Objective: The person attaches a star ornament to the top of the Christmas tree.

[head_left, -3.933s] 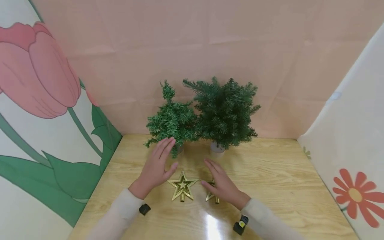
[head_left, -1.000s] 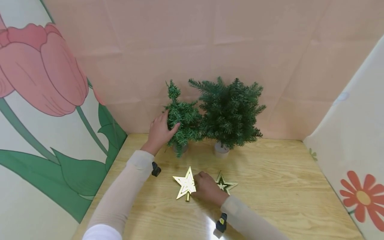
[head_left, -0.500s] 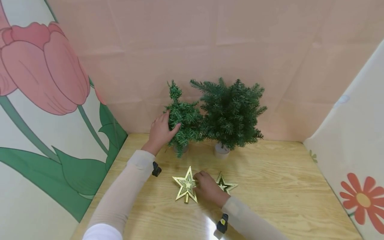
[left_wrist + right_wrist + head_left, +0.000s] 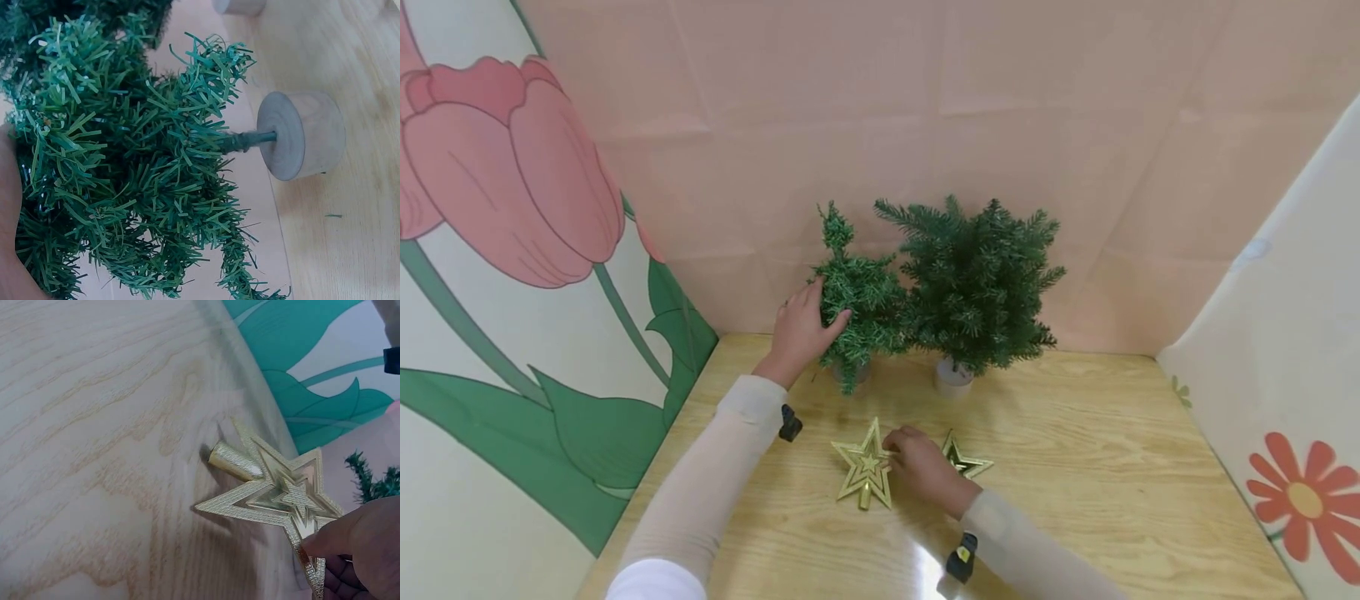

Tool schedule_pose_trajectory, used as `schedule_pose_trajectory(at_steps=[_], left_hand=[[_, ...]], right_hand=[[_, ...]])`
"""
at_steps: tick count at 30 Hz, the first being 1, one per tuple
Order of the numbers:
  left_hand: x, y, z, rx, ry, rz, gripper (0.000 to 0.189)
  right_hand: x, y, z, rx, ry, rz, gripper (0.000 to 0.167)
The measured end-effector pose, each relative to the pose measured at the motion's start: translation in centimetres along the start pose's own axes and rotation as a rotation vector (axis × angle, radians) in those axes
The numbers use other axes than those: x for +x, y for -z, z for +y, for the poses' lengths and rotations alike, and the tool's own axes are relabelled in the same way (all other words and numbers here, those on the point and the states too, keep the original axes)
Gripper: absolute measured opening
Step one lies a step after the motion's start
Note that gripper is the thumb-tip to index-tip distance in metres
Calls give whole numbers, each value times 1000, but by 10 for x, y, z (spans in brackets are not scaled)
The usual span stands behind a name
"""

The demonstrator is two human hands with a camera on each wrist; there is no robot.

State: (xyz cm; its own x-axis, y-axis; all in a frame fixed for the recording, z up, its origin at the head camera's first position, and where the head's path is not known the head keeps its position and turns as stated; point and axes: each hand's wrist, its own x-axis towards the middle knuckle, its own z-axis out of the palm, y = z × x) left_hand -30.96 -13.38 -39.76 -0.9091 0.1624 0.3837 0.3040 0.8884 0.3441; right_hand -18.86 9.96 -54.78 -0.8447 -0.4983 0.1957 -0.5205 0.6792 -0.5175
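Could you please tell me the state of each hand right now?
Left hand: against the bright-green, bushy artificial tree; whether it grips cannot be told.
Right hand: closed, pinching one arm of a shiny gold five-pointed star.

2 long-sleeved arms (image 4: pixel 703 492), left hand (image 4: pixel 799 332) farther forward, thumb (image 4: pixel 838 320) wide, right hand (image 4: pixel 925 468) in a pinch

Even, gentle light with one hot spot at the near side.
White glare burns on the tabletop (image 4: pixel 1075 467); the gold star (image 4: pixel 297 495) casts a diffuse shadow. Both wrist views look cooler, dimmer and slightly soft.
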Motion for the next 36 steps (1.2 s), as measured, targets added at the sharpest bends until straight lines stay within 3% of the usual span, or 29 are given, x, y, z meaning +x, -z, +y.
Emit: schedule_pose_trajectory(at_steps=[18,29,36], left_hand=[[-1,-4,-3,12,-10,5,86],[0,-1,-2,15,9,-24,85],[2,2,0,13,9,-25,84]], right_hand=[[-1,28,-20,-44,99,-24,16],[11,63,-36,-76,184,-3,14],[26,102,-51,-118,282,56,15]])
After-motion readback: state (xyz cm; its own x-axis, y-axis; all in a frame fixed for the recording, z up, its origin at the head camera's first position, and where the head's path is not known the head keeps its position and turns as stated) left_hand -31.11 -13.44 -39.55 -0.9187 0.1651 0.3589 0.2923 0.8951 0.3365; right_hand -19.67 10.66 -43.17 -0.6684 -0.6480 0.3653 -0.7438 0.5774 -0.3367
